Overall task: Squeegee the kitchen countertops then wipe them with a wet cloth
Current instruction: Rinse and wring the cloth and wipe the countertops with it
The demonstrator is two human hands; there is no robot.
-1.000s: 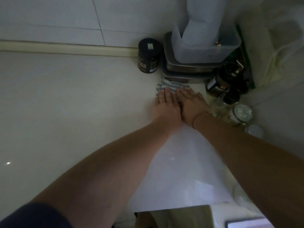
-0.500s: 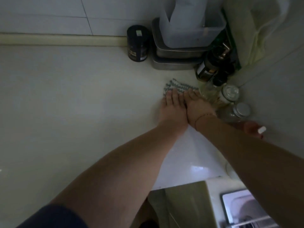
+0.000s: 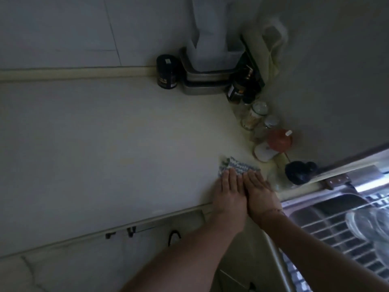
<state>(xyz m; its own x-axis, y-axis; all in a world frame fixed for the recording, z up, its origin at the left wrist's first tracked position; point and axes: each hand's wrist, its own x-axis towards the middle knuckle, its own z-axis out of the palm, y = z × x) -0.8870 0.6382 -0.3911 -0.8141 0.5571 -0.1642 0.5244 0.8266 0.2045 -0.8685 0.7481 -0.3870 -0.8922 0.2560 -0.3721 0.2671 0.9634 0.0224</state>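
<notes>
Both hands lie flat, side by side and touching, on the cloth (image 3: 235, 167) near the front edge of the counter (image 3: 109, 148). Left hand (image 3: 228, 192) has straight fingers pressing down on the cloth's near left part. Right hand (image 3: 260, 191) is the same, with straight fingers pressing the cloth's near right part; a thin bracelet shows at the right wrist. Neither hand curls round anything. The cloth is checked blue and white and bunched, and its far edge sticks out past the fingertips. It sits on the counter's right side, just left of the jars and well apart from the back wall.

A dark can (image 3: 167, 72) stands at the back by the wall strip. Right of it are stacked metal trays (image 3: 202, 86) with a clear plastic tub (image 3: 212, 60) on top. A dark bottle (image 3: 239, 89) stands just right of the trays. Glass jars (image 3: 255, 115) run in a row along the right wall towards the sink. A red-lidded jar (image 3: 279, 140) and a white lid (image 3: 264, 152) are near the cloth's far right corner. A dark knob-shaped thing (image 3: 300, 171) sits beside the sink; I cannot tell what it is. The sink (image 3: 328, 199) is at lower right, with a wire rack (image 3: 336, 226) over it. Clear glassware (image 3: 370, 224) lies on the rack, blurred. A pale bag (image 3: 271, 45) hangs in the corner. Hooks (image 3: 130, 231) hang under the counter's front edge.
</notes>
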